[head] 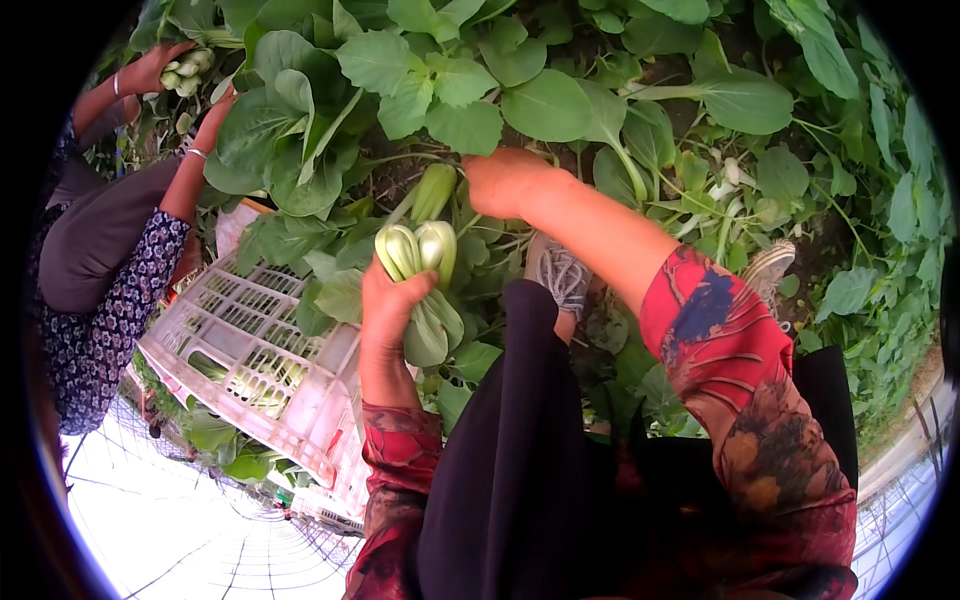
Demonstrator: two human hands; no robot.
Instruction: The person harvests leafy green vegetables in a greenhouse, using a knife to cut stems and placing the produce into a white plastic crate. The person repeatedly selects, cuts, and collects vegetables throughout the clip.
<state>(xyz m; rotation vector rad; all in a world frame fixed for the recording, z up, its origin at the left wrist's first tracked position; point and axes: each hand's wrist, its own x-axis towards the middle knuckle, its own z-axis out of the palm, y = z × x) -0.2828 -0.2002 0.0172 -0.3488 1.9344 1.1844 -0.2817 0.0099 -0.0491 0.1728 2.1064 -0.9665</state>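
Note:
My left hand (394, 304) is closed around a small bunch of bok choy (420, 251), its pale bases up and its leaves hanging below the grip. Just beyond it, another bok choy stem (435, 189) shows its pale green base between the bunch and my other hand. Curled low among the plants, my right hand (501, 182) is beside that stem, under broad green leaves (465, 120). Its fingertips are hidden, so I cannot tell whether it grips anything.
A white plastic crate (255, 360) with greens inside lies tilted at my left. A co-worker's hand (154, 69) holds several bok choy at the upper left. Leafy plants (720, 97) stand ahead. Trimmed leaves and stalks (724, 195) litter the soil near my shoe (559, 277).

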